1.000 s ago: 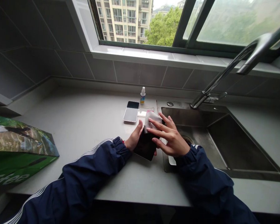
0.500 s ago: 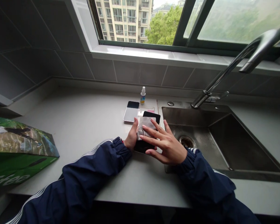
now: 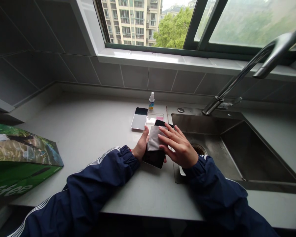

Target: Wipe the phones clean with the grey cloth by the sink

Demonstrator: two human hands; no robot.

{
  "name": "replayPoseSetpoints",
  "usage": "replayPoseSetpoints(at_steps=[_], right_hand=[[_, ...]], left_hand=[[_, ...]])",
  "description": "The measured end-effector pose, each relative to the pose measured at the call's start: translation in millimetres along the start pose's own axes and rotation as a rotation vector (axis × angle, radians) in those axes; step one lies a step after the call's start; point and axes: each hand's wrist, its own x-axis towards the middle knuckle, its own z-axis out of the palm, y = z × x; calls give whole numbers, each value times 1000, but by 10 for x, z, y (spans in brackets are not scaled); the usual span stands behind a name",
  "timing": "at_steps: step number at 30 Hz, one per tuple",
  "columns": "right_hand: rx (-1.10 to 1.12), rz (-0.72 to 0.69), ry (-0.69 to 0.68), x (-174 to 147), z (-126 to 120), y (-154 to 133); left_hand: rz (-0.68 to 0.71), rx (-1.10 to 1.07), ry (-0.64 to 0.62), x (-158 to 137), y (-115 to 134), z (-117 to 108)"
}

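My left hand [image 3: 140, 144] grips a small black tablet [image 3: 154, 159] by its left side, thumb along the edge and fingertips showing at its right side. A light grey cleaning cloth [image 3: 153, 140] with a zigzag edge lies across the middle of the screen. With fingers bent over the cloth's right part, my right hand [image 3: 179, 144] presses it against the glass. Behind them on the counter lie a phone [image 3: 139, 119] and a clear case [image 3: 151, 118] with something pink in it. A small spray bottle [image 3: 151, 101] stands upright behind these.
To the right, a steel sink [image 3: 233, 154] is set in the white counter [image 3: 88, 121], with a tall chrome faucet [image 3: 233, 84] over it. A green printed box or bag [image 3: 24, 158] stands at the left. A window [image 3: 148, 24] is beyond the sill.
My right hand has slid a little right and its fingers have drawn closer together. The cloth and tablet have tilted slightly, and more of the tablet's lower screen shows.
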Motion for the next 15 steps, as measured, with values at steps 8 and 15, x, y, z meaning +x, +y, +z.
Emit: replayPoseSetpoints(at_steps=[8, 15], right_hand=[[86, -148, -155, 32, -47, -144], [-50, 30, -214, 43, -62, -136]], left_hand=[[91, -68, 169, 25, 19, 87], [17, -25, 141, 16, 21, 58]])
